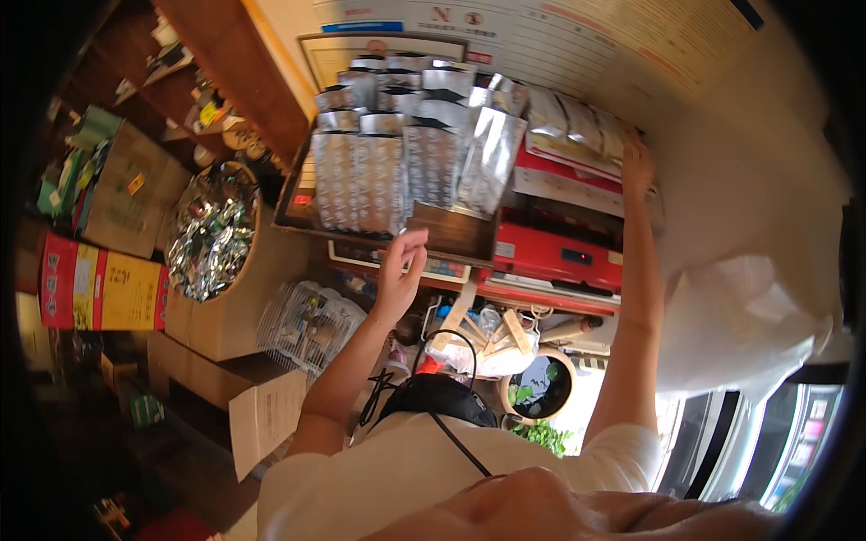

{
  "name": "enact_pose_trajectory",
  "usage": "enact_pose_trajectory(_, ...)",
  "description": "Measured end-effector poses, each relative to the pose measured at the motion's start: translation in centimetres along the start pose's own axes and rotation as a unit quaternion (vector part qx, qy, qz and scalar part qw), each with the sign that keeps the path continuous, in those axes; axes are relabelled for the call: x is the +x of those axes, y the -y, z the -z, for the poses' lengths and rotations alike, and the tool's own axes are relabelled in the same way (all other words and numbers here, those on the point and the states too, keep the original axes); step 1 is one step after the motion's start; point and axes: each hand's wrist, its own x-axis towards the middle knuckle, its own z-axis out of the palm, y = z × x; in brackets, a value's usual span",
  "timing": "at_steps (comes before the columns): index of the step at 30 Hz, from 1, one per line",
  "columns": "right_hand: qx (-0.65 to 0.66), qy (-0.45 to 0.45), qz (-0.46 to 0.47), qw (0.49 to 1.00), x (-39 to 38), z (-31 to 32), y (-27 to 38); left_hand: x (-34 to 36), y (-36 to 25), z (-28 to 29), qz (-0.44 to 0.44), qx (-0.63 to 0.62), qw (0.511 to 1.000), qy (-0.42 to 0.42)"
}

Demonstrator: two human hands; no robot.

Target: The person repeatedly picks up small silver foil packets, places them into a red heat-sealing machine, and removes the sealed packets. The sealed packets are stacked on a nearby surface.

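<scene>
Up front, spreading loosely open with fingers slightly curled, gripping nothing: left hand hovering just below the front edge of a wooden tray, fingertips close to the rim, contact impossible to tell. Reaching far up on the other side, right hand lying flat against the stacked red and white boxes, fingers extended upward near a row of silver pouches; whether gripping anything, impossible to tell. Filling the tray, standing in upright rows, more silver foil bags, one bag leaning out toward the right. Sitting beneath the tray and boxes, a red machine. Further out to the left, resting on a cardboard box, a round basket heaped with shiny wrappers. Standing just below that, a white wire cage. Lying lower down, near the body, a black pouch with a cord, beside a round pot holding green leaves.
</scene>
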Motion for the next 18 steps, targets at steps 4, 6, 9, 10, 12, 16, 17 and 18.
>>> enact_pose_trajectory(4,0.175,0.045,0.150,0.972,-11.5,-1.6,18.3,4.2,-1.8,4.0,-0.180,0.201,0.948,-0.167)
enact_pose_trajectory(6,0.216,0.197,0.131,0.947,-16.6,-3.2,23.4,5.6,-2.6,5.6,-0.172,0.227,0.937,-0.204)
enact_pose_trajectory(9,0.212,0.227,0.188,0.932,-19.7,-7.3,28.3,7.2,-2.1,7.3,-0.119,0.234,0.948,-0.180)
enact_pose_trajectory(10,0.197,0.218,0.211,0.932,-20.0,-8.8,29.1,7.6,-1.6,7.7,-0.106,0.241,0.950,-0.166)
enact_pose_trajectory(12,0.197,0.215,0.205,0.934,-19.9,-11.5,30.5,8.2,-1.5,8.4,-0.098,0.249,0.953,-0.145)
enact_pose_trajectory(16,0.103,0.221,0.227,0.943,-18.4,-14.8,31.9,8.3,-1.3,9.6,-0.096,0.247,0.959,-0.104)
enact_pose_trajectory(17,0.078,0.227,0.222,0.945,-18.0,-15.3,32.0,8.3,-1.0,10.0,-0.091,0.251,0.959,-0.093)
enact_pose_trajectory(18,0.052,0.232,0.216,0.947,-17.8,-15.6,32.1,8.2,-0.9,10.3,-0.086,0.255,0.960,-0.082)
